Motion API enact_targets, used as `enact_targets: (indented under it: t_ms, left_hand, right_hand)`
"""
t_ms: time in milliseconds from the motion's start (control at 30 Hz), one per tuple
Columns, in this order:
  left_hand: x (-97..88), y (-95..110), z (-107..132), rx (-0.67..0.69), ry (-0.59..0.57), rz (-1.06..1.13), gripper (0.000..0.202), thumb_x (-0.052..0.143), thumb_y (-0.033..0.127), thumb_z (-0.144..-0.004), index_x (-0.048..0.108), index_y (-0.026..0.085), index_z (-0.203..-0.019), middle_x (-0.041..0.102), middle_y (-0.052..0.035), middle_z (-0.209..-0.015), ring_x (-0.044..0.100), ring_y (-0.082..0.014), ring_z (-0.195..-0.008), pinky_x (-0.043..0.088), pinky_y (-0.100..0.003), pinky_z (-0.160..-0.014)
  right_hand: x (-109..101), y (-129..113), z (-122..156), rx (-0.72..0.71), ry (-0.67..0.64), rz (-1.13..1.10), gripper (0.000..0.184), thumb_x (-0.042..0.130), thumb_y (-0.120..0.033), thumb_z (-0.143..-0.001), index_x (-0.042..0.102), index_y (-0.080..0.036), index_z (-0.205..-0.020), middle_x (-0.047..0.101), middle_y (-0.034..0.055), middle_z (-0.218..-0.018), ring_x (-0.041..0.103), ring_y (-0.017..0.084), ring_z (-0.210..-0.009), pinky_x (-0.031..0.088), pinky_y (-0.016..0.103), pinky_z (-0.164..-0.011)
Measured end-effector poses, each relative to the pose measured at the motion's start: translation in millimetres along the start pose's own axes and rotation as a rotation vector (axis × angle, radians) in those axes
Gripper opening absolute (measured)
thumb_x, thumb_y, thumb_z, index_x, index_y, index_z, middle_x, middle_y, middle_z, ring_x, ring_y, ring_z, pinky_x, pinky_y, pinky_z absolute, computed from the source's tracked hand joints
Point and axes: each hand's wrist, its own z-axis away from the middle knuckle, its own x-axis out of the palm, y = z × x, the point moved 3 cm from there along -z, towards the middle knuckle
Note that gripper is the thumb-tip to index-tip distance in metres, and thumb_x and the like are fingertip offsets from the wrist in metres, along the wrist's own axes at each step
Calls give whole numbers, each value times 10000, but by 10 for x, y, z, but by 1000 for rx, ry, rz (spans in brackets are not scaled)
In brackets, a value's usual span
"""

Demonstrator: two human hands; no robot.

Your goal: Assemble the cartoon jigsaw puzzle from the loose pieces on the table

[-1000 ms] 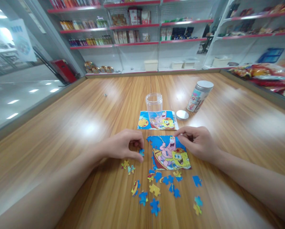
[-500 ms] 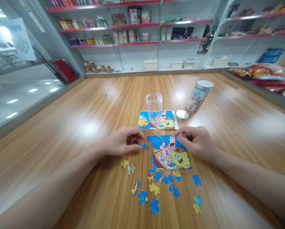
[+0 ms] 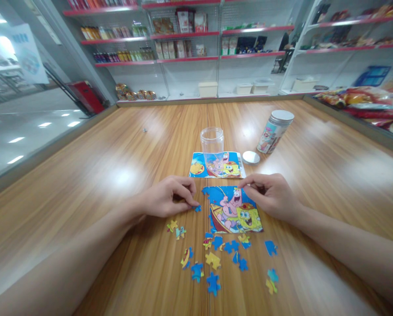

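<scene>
My left hand [image 3: 173, 196] pinches a small blue jigsaw piece [image 3: 197, 209] at its fingertips, just left of the joined jigsaw section [image 3: 234, 210]. That section shows a pink starfish and a yellow sponge figure in a boat; its left edge has open tabs. My right hand [image 3: 270, 193] rests at the section's upper right corner, thumb and forefinger together; whether anything is between them is hidden. Several loose pieces lie below, among them a yellow piece [image 3: 213, 260] and a blue piece [image 3: 213, 283]. Behind the section lies a picture sheet [image 3: 198, 167] with the same figures.
A clear jar [image 3: 212, 142] stands on the picture sheet. To its right are a silver lid [image 3: 251, 157] and a closed printed canister [image 3: 274, 133]. Bagged snacks [image 3: 369, 103] lie beyond the wooden table's [image 3: 163, 131] right edge; stocked shelves [image 3: 186, 59] line the back.
My left hand's fingertips have moved slightly down, and the piece in them has turned and now looks plain blue. My right hand has stayed at the section's corner.
</scene>
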Motion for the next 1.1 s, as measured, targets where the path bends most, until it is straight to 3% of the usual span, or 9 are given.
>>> enact_targets:
  t_ms: [233,400,500,600,700,833,1000,1100]
  left_hand:
    - [21,192,-16,-52,-228,-13,84,704,201,-856,784,218,-838,528,-17,-804,513,-120,-739,416,-248,-679]
    - [-17,131,4,-80,-301,101,88,729,278,-858,758,224,-920,600,-25,-847,556,-152,-827,461,-258,-755]
    - [-32,47,38,-163,-269,180,262,710,304,-873,705,240,-1128,582,-14,-850,554,-132,-747,474,-237,-676]
    - [-28,0,61,-195,-235,178,404,700,312,-879,644,279,-1278,554,-3,-842,549,-121,-725,470,-217,-640]
    - [-18,-9,59,-174,-247,158,345,691,303,-882,690,279,-1226,558,-10,-847,555,-120,-731,474,-214,-649]
    - [-29,-18,51,-170,-256,118,392,685,313,-888,662,300,-1279,547,-9,-857,548,-117,-727,466,-210,-639]
    - [4,11,31,-166,-239,71,458,684,321,-892,615,309,-1345,527,4,-819,531,-106,-686,441,-200,-611]
    - [71,31,-9,-119,-154,-21,381,663,328,-907,659,288,-1286,576,-4,-810,552,-107,-676,428,-214,-616]
  right_hand:
    - [27,19,40,25,-42,-95,151,585,-168,-820,721,-104,-820,424,-58,-491,338,58,-423,230,218,-417]
    - [2,-66,-9,80,-262,-149,145,624,-232,-782,659,-131,-683,406,-64,-463,322,57,-414,221,206,-400]
    - [-129,-299,-28,151,-441,8,264,664,-300,-806,585,-158,-599,481,-38,-492,408,69,-446,260,200,-413]
    - [-275,-586,83,121,-625,321,201,771,-322,-730,648,-180,-658,559,-20,-534,487,99,-463,260,231,-423]
    - [-328,-772,270,33,-635,506,142,784,-268,-707,698,-197,-794,656,22,-672,600,162,-572,300,263,-472]
    - [-200,-797,430,45,-712,659,17,698,-169,-770,690,-177,-757,686,59,-681,646,198,-587,296,298,-489]
    - [-111,-788,408,47,-755,690,47,696,-151,-765,680,-179,-731,706,60,-692,663,213,-606,270,303,-496]
    - [-146,-768,385,29,-730,655,83,752,-168,-715,671,-184,-718,704,55,-712,643,207,-627,286,290,-509]
